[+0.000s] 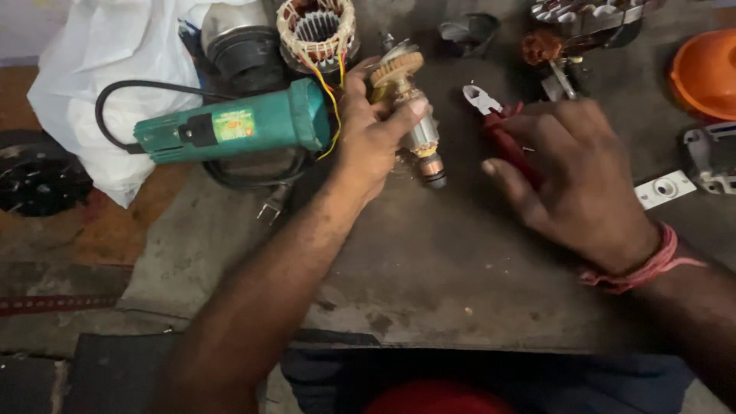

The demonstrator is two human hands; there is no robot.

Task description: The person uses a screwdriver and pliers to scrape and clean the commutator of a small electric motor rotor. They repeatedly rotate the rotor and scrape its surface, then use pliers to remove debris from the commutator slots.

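Left hand is clenched around the motor armature, held up just above the grey workbench, right beside the open end of the green grinder body. Right hand lies over the red-handled pliers — fingers loosely curled on the grips, not squeezing. The armature looks dense and rigid; best held by the laminated core — its windings and commutator look easily damaged.

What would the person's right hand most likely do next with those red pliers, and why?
Probably close the right hand around the red-handled pliers and lift them: it only rests on them, while the left hand holds the copper-wound motor armature up off the worn grey bench.
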